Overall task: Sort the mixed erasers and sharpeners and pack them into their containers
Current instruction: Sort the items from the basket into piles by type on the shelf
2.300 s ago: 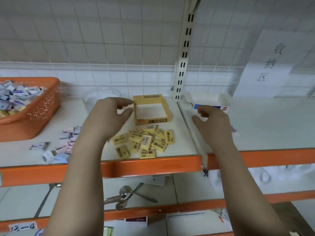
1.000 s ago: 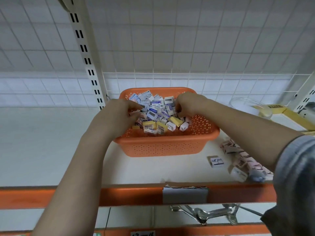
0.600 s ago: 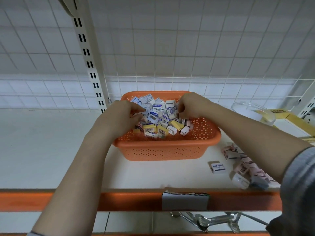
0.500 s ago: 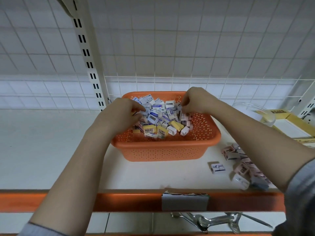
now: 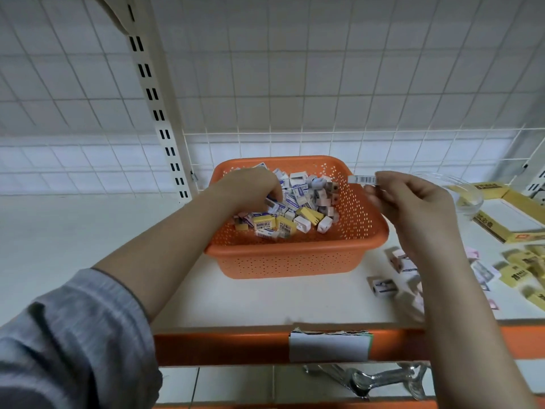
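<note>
While the orange basket sat on the white shelf with its heap of mixed erasers and sharpeners, the left hand was down inside it, fingers curled into the pile; whether it actually gripped any piece could not be told, since the fingertips were buried among the items. The right hand was raised just above the basket's right rim, pinching a small white piece with a barcode label between thumb and fingertips. That piece hung over the basket's upper right corner, clear of the heap. On the shelf to the right of the basket lay a loose cluster of small sharpeners, partly hidden behind the right forearm, and farther right a scatter of yellow erasers. Behind those stood an open yellow box, and beside it a clear plastic container. A grey sleeve covered the left arm near the elbow. On the orange front edge of the shelf, a white paper label was stuck below the basket.
</note>
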`<act>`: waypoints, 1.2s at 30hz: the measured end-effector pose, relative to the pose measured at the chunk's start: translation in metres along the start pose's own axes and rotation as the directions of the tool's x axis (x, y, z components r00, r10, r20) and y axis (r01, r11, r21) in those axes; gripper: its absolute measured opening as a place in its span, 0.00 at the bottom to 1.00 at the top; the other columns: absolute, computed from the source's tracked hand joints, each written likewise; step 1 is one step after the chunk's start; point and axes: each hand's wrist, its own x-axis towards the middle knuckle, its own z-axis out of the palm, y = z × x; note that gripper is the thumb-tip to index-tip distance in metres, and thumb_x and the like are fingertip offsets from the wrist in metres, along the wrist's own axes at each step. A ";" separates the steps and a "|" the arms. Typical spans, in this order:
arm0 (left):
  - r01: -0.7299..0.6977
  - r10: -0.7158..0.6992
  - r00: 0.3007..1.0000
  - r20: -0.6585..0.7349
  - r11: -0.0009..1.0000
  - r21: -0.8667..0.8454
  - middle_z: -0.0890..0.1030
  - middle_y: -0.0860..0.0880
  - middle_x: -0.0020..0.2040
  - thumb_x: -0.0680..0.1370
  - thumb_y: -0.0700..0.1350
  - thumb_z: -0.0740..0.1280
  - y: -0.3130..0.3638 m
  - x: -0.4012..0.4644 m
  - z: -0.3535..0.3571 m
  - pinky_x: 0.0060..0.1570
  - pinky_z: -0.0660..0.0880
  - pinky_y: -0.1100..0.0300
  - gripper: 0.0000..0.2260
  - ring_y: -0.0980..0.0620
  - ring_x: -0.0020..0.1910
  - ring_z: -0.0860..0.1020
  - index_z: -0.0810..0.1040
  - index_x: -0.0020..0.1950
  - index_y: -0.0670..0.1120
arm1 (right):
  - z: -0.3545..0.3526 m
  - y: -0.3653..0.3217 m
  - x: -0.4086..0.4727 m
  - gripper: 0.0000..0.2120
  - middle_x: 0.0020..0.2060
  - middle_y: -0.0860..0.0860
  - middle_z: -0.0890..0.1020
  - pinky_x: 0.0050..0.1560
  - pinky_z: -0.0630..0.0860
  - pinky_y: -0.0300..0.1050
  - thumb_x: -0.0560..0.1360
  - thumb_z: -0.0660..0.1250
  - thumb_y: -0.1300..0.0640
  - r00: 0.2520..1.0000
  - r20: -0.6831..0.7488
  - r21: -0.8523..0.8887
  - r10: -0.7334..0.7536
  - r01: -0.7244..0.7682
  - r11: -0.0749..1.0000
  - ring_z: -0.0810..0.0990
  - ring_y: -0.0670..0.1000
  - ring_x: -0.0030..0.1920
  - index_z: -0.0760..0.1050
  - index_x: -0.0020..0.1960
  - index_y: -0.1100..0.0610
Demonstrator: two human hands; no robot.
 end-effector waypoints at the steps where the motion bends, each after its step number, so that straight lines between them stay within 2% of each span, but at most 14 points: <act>1: -0.003 0.003 1.000 0.012 1.000 0.002 0.80 0.53 0.57 0.75 0.38 0.66 -0.001 0.002 0.001 0.38 0.66 0.66 0.16 0.55 0.54 0.76 0.79 0.61 0.50 | -0.002 0.000 -0.004 0.05 0.31 0.51 0.83 0.44 0.80 0.36 0.75 0.66 0.64 1.000 -0.014 0.032 0.012 -0.012 0.999 0.83 0.48 0.38 0.79 0.43 0.59; 3: -0.010 0.010 0.999 0.039 1.000 0.009 0.80 0.53 0.57 0.74 0.39 0.67 -0.004 0.004 0.002 0.40 0.69 0.63 0.16 0.55 0.53 0.76 0.78 0.61 0.50 | -0.002 0.002 -0.007 0.04 0.31 0.51 0.83 0.43 0.80 0.35 0.75 0.66 0.64 0.999 -0.025 0.064 0.033 -0.031 0.998 0.83 0.47 0.37 0.79 0.44 0.60; 6: -0.038 0.037 0.997 0.060 0.999 0.014 0.80 0.54 0.57 0.74 0.42 0.69 -0.006 0.005 0.002 0.41 0.69 0.63 0.16 0.55 0.53 0.76 0.78 0.61 0.51 | -0.001 0.007 -0.009 0.04 0.31 0.51 0.83 0.44 0.80 0.35 0.75 0.66 0.64 0.999 -0.040 0.062 0.033 -0.030 0.998 0.83 0.46 0.36 0.79 0.44 0.61; 10: -0.038 0.038 0.999 0.005 0.999 0.008 0.80 0.53 0.56 0.74 0.48 0.68 -0.008 0.003 -0.003 0.34 0.67 0.64 0.16 0.54 0.51 0.76 0.77 0.62 0.51 | -0.001 0.007 -0.012 0.05 0.30 0.50 0.82 0.45 0.80 0.36 0.75 0.66 0.66 0.999 -0.032 0.071 0.017 -0.015 0.997 0.82 0.46 0.35 0.80 0.43 0.60; 13: -0.003 0.000 0.998 -0.063 0.998 -0.057 0.80 0.52 0.52 0.73 0.49 0.69 -0.008 -0.003 -0.009 0.43 0.75 0.55 0.16 0.52 0.46 0.75 0.79 0.60 0.52 | -0.002 0.007 -0.015 0.05 0.34 0.55 0.82 0.48 0.79 0.42 0.74 0.66 0.67 1.000 -0.028 0.045 0.009 -0.007 0.999 0.82 0.50 0.38 0.80 0.45 0.60; 15: 0.008 -0.020 0.994 -0.104 0.993 -0.117 0.81 0.51 0.49 0.72 0.50 0.69 -0.004 -0.009 -0.016 0.45 0.77 0.51 0.13 0.51 0.44 0.76 0.80 0.57 0.51 | -0.005 0.008 -0.018 0.06 0.37 0.58 0.81 0.48 0.77 0.46 0.74 0.66 0.68 0.999 -0.046 0.015 -0.013 0.014 1.000 0.80 0.55 0.42 0.79 0.45 0.59; 19: -0.021 -0.025 0.980 -0.197 0.973 -0.231 0.80 0.46 0.44 0.72 0.47 0.68 0.016 -0.025 -0.030 0.45 0.76 0.46 0.09 0.46 0.44 0.76 0.81 0.50 0.47 | -0.014 0.005 -0.023 0.06 0.37 0.55 0.82 0.41 0.79 0.39 0.74 0.66 0.67 0.992 -0.126 0.093 -0.028 0.039 0.995 0.83 0.51 0.43 0.79 0.48 0.60; 21: -0.066 -0.019 0.958 -0.287 0.956 -0.285 0.78 0.45 0.42 0.72 0.45 0.67 0.032 -0.034 -0.035 0.44 0.74 0.47 0.08 0.47 0.42 0.75 0.81 0.48 0.44 | -0.023 0.003 -0.024 0.07 0.37 0.54 0.82 0.42 0.79 0.38 0.74 0.66 0.67 0.982 -0.188 0.147 -0.022 0.050 0.988 0.83 0.49 0.43 0.78 0.52 0.63; 24: -0.108 -0.024 0.937 -0.348 0.929 -0.354 0.79 0.42 0.41 0.71 0.44 0.67 0.064 -0.043 -0.039 0.43 0.68 0.57 0.09 0.47 0.41 0.73 0.80 0.47 0.39 | -0.044 -0.003 -0.024 0.07 0.34 0.55 0.78 0.48 0.77 0.37 0.74 0.65 0.68 0.964 -0.264 0.219 -0.028 0.088 0.972 0.81 0.50 0.40 0.78 0.50 0.60; 29: -0.177 0.031 0.938 -0.345 0.899 -0.400 0.80 0.42 0.38 0.67 0.46 0.62 0.129 -0.037 -0.036 0.43 0.67 0.53 0.15 0.51 0.40 0.72 0.81 0.44 0.38 | -0.089 -0.015 -0.018 0.07 0.30 0.49 0.81 0.48 0.77 0.37 0.75 0.63 0.68 0.961 -0.276 0.273 -0.029 0.108 0.956 0.81 0.49 0.39 0.78 0.48 0.60; 31: -0.144 0.004 0.942 -0.336 0.908 -0.393 0.80 0.41 0.40 0.69 0.46 0.62 0.157 -0.031 -0.033 0.43 0.68 0.52 0.14 0.51 0.40 0.72 0.80 0.45 0.37 | -0.111 -0.018 -0.012 0.06 0.30 0.47 0.82 0.50 0.78 0.38 0.76 0.63 0.68 0.969 -0.244 0.270 -0.034 0.101 0.957 0.82 0.48 0.39 0.78 0.48 0.61; 34: -0.055 -0.085 0.952 -0.293 0.897 -0.438 0.80 0.44 0.43 0.73 0.43 0.66 0.196 -0.022 -0.025 0.47 0.72 0.49 0.09 0.49 0.43 0.75 0.80 0.51 0.41 | -0.145 -0.024 -0.002 0.06 0.31 0.47 0.83 0.51 0.78 0.39 0.76 0.63 0.68 0.983 -0.181 0.237 -0.033 0.076 0.969 0.82 0.47 0.40 0.77 0.49 0.63; 36: 0.022 -0.159 0.960 -0.230 0.863 -0.504 0.80 0.48 0.48 0.75 0.43 0.67 0.220 -0.016 -0.018 0.49 0.73 0.56 0.11 0.51 0.46 0.76 0.80 0.56 0.47 | -0.168 -0.027 0.003 0.07 0.34 0.49 0.83 0.53 0.78 0.41 0.76 0.63 0.68 0.990 -0.142 0.235 -0.007 0.041 0.971 0.82 0.49 0.42 0.77 0.52 0.66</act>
